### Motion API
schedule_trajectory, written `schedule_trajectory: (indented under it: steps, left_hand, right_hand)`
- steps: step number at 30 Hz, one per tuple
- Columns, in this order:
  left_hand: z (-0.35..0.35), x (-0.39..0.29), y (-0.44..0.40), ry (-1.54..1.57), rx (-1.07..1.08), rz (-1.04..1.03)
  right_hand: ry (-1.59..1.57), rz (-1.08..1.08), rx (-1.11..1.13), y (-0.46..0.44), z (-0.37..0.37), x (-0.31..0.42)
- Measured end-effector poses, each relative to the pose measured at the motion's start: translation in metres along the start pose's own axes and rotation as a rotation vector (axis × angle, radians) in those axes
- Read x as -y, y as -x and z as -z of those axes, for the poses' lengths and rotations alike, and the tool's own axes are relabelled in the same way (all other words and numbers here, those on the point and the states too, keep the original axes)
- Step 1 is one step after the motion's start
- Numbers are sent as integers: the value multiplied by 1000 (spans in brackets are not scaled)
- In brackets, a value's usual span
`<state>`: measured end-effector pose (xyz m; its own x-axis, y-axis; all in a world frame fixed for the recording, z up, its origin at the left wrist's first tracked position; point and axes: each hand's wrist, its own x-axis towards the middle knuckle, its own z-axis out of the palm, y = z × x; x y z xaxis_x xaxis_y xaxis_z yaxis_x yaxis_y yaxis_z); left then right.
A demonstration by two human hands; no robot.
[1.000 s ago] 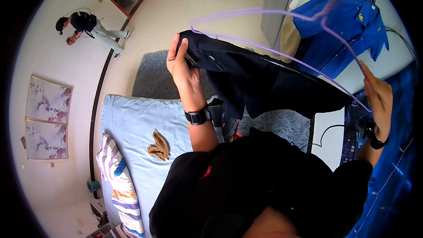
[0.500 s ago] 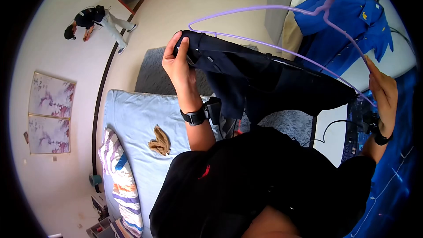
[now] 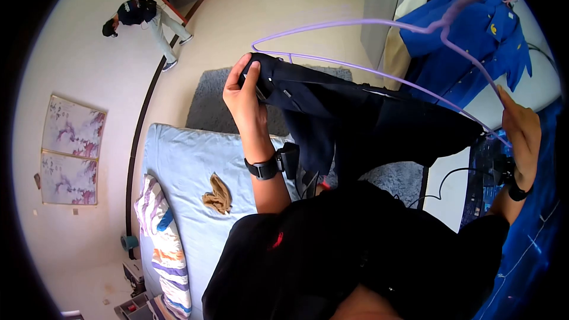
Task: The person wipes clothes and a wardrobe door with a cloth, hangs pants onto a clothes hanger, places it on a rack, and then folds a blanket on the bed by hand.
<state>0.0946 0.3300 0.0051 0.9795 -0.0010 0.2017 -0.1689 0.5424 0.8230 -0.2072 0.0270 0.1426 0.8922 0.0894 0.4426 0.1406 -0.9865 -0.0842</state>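
Observation:
Dark trousers (image 3: 379, 112) hang by the waistband on a purple hanger (image 3: 379, 75), below its lower bar. My left hand (image 3: 244, 92) pinches the left end of the waistband between thumb and fingers. At the hanger's right end, my right hand (image 3: 521, 133) has its fingers closed round the purple frame, close to the other end of the waistband. The hanger's hook points up toward the top right of the view. The trouser legs droop over my lap and hide part of the floor.
A bed (image 3: 195, 160) with a brown cloth (image 3: 218, 194) and striped bedding (image 3: 168, 249) is at left. A grey rug (image 3: 207, 104) lies beyond. Blue clothes (image 3: 450, 41) are at upper right, a keyboard (image 3: 472, 201) at right. Another person (image 3: 139, 12) stands by the wall.
The hanger and trousers have shifted slightly down and right in view, with both hands still on them. The other person appears farther right and bends forward.

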Motion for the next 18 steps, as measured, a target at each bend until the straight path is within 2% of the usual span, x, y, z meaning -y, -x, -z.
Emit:
schedule_trajectory:
  steps: [2,5,8,10,13,15,16,18]
  left_hand:
    - [1,-1,1,0,8,5]
    - [1,3,-2,13,5,18]
    - [5,7,-6,107,-1,75]
    - [4,8,-8,128,16,126]
    - [3,13,-14,284,37,196]
    - [1,16,-16,228,-69,221]
    - [1,15,-15,216,-23,191]
    - [-1,11,-10,245,30,236]
  right_hand:
    - [-9,-3,7,1,3,0]
    - [-7,134,-6,-3,8,-4]
    - [-171,99,49,-8,11,6]
    - [-88,165,-18,-15,9,12]
    - [-78,249,39,-21,13,15]
    - [-137,163,58,-22,17,18]
    - [-155,131,68,-23,18,20]
    - [-218,259,175,-30,17,20]
